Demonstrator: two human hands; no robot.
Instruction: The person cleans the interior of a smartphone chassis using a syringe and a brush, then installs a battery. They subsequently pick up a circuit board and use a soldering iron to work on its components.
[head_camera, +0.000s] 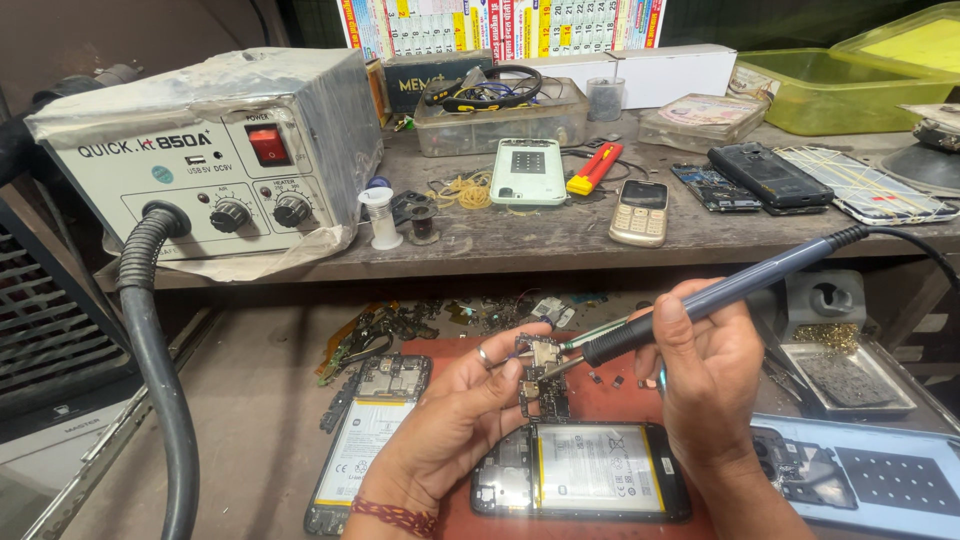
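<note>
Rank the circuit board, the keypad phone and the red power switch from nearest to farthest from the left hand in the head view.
1. Circuit board: held at the left hand's fingertips.
2. Keypad phone: on the shelf, up and right.
3. Red power switch: on the grey box, far upper left.

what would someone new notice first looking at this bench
First, the two hands at lower centre: the left hand holds a small circuit board while the right hand presses a soldering iron tip onto it. Below them lies an opened phone with its battery showing. On the shelf at upper left stands a big grey hot-air station with a red switch.
</note>
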